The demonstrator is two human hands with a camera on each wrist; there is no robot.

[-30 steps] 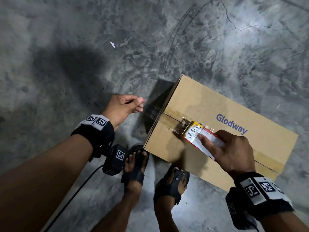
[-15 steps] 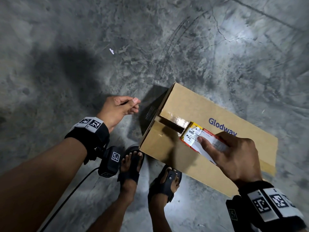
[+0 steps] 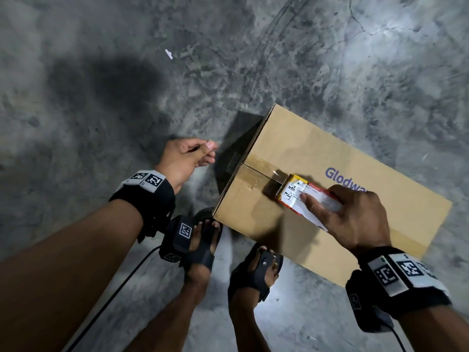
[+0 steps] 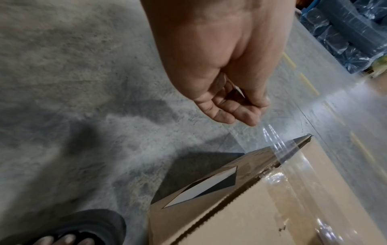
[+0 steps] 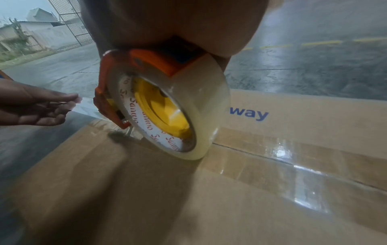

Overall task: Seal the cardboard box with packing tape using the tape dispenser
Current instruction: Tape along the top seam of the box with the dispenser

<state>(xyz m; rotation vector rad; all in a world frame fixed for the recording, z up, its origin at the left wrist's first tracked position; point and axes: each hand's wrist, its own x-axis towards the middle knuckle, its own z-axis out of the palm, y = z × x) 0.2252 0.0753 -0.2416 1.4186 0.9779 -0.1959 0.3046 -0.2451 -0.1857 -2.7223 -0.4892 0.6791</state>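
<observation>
A brown cardboard box (image 3: 317, 153) printed "Glodway" lies on the concrete floor. My right hand (image 3: 337, 212) grips an orange tape dispenser (image 3: 294, 193) that stands on the box top over the centre seam, near the left end. Its clear tape roll (image 5: 201, 102) touches the cardboard. Glossy tape (image 5: 293, 159) covers the seam behind the roll. My left hand (image 3: 206, 148) hovers just off the box's left edge. It pinches the free end of the clear tape strand (image 4: 272, 137), which stretches from its fingers (image 4: 247, 114) to the box (image 4: 251, 215).
My feet in black sandals (image 3: 203, 240) stand against the box's near side. A black cable (image 3: 114, 295) trails from the left wrist. Bare grey floor (image 3: 127, 97) lies left and beyond. Blue wrapped bundles (image 4: 345, 33) sit far off, and a metal gate (image 5: 71, 21) stands in the distance.
Half a second ago the seam gaped at the left end; now the flaps lie flat together. Both hands keep their holds in about the same places.
</observation>
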